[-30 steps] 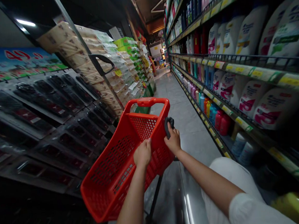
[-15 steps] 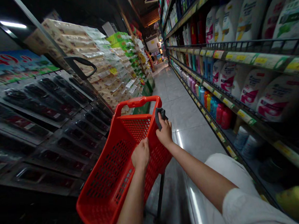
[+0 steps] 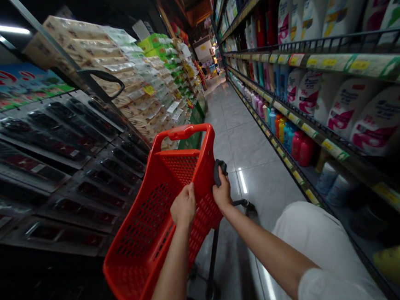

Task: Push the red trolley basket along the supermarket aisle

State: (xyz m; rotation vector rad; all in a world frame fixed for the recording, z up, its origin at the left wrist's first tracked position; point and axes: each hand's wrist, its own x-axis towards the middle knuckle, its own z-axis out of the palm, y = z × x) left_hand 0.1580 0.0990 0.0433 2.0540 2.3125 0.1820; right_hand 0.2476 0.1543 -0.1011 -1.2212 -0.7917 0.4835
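A red plastic shopping cart [image 3: 139, 219] with a perforated basket stands tilted in view in front of me, its inside bare. My left hand [image 3: 184, 206] is closed over the basket's near side rim. In my right hand [image 3: 222, 192] is a dark grey cloth [image 3: 219, 170], bunched against the outer side of the cart, just below the rim. The fingers of the right hand are bent round the cloth, with the index finger lying along it. Dark legs and wheels of the cart show below the basket.
Shelves of shampoo bottles [image 3: 352, 105] run along the right. At the left hang packaged dark items [image 3: 65, 151], with stacked packs [image 3: 110, 69] behind them. A grey tiled aisle [image 3: 249, 141] leads away. My knee in white [image 3: 311, 238] is at the lower right.
My right hand and the cloth have moved down from the cart's rim to its outer side. A caster at the cart's right now shows. My left hand stays on the rim.
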